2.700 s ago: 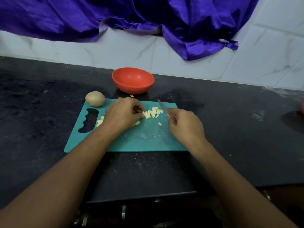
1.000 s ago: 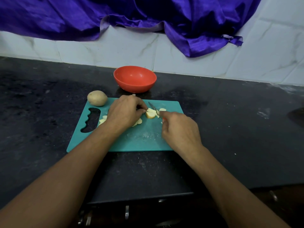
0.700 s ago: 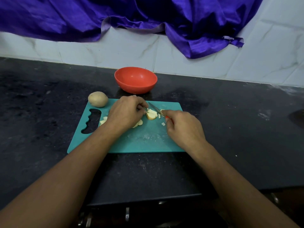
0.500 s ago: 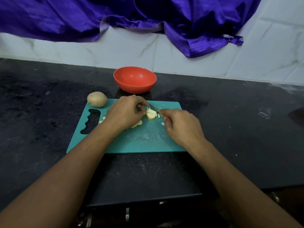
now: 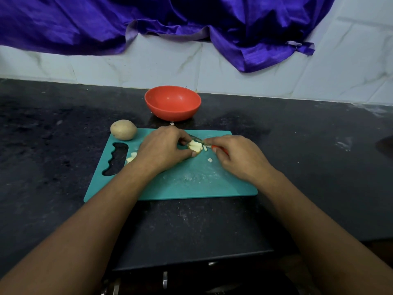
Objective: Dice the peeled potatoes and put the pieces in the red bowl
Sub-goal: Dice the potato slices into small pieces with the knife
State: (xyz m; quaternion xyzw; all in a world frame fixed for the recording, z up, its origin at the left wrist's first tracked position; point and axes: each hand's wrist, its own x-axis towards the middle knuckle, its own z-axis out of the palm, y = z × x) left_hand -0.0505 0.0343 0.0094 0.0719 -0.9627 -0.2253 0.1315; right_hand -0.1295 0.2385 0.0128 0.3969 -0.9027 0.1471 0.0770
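On the teal cutting board (image 5: 191, 182) my left hand (image 5: 163, 149) pinches a stack of pale potato slices (image 5: 195, 145) between thumb and fingers. My right hand (image 5: 238, 156) grips a small knife (image 5: 212, 145) with a red handle; its blade lies across the slices. A few cut pieces (image 5: 130, 157) sit left of my left hand, and one small cube (image 5: 210, 160) lies near my right hand. The red bowl (image 5: 172, 102) stands behind the board; no pieces show inside it. A whole potato (image 5: 123, 129) rests at the board's back left corner.
The dark stone counter (image 5: 319, 167) runs out to both sides, with a front edge near me. A white tiled wall (image 5: 148, 64) rises behind the bowl, and a purple cloth (image 5: 170, 20) hangs over it. One small potato bit (image 5: 171, 123) lies on the counter before the bowl.
Earlier the knife was lifted beside scattered cut sticks. My left hand then gathered a stack of slices, and the blade came down across it, working in small strokes.
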